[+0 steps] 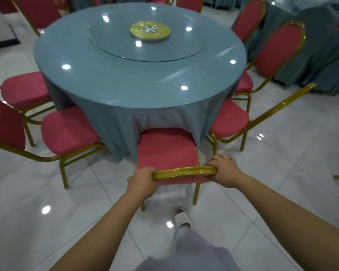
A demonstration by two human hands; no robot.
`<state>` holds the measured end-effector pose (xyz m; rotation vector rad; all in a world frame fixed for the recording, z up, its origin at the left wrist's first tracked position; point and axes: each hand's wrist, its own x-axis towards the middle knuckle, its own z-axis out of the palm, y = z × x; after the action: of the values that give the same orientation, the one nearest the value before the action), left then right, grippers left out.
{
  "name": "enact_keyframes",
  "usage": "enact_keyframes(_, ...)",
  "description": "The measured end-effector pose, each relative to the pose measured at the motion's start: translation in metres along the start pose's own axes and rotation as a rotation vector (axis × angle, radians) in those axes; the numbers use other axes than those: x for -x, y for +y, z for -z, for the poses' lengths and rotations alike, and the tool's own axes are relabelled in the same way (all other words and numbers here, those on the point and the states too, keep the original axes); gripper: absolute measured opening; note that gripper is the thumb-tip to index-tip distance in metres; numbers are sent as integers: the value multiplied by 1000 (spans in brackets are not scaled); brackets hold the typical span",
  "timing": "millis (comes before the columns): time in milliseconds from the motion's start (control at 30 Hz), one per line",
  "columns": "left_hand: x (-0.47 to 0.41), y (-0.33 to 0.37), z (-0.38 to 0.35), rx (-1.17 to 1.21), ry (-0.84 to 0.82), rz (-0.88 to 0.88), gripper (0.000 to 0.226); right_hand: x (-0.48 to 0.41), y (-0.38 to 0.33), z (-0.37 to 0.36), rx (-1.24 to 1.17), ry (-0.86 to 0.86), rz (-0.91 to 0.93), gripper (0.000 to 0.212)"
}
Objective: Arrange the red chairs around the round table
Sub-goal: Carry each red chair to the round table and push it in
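Gripping the gold top rail (184, 170) of the near chair (164, 149), one hand at each end. Left hand (142, 180) is on the left end, fingers curled over the rail. Right hand (222, 171) is on the right end, fingers wrapped over the top. Each grip is closed round the rail, not spread.

Near chair stands on the white tile floor (282, 157) at the front edge of the worktop (125, 81). Its red seat faces in, with the seat front touching the hanging grey-blue cloth (114, 130). Its back is seen from above, almost edge-on.

Worktop is round and glossy, with a glass turntable (125, 49) in the middle and a yellow disc (149, 30) on it.

More red chairs stand round it:
- Left chair (67, 130) is just beside the near chair, seat against the cloth.
- Second left chair (24, 89) is farther round, seat touching the cloth.
- Right chair (229, 120) is just beside the near chair on the other side, seat in at the rim.
- Second right chair (278, 53) is behind that one, back upright.
- On the far side are the far-left back (37, 12), far back (190, 2) and far-right back (250, 18).

Second draped table (321, 47) is at right, near the right chairs. White slipper (182, 217) and grey trouser leg (190, 249) show below the near chair, between the forearms. Edges are a bit blurred.
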<state>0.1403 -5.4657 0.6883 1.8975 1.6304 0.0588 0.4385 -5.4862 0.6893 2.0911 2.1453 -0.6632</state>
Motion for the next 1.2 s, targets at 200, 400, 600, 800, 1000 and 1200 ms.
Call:
enact_keyframes(200,-21,4,1,-19,45,-18,27,-18,7,8,38,12,-27,31)
enact_keyframes(400,-68,2,35,-10,109,19,36,-75,-9,24,-15,83,-6,28)
enact_keyframes(600,-118,8,68,-58,77,94,39,-125,-15,41,-7,87,33,35)
enact_keyframes(800,-119,19,73,-225,-64,96,40,-111,18,47,-381,-69,131,80)
enact_keyframes(1000,-124,82,60,-293,-40,-103,25,-122,160,92,104,75,-346,71)
enact_keyframes(1200,-128,111,61,-418,-224,-103,35,-138,287,143,517,-42,-500,70)
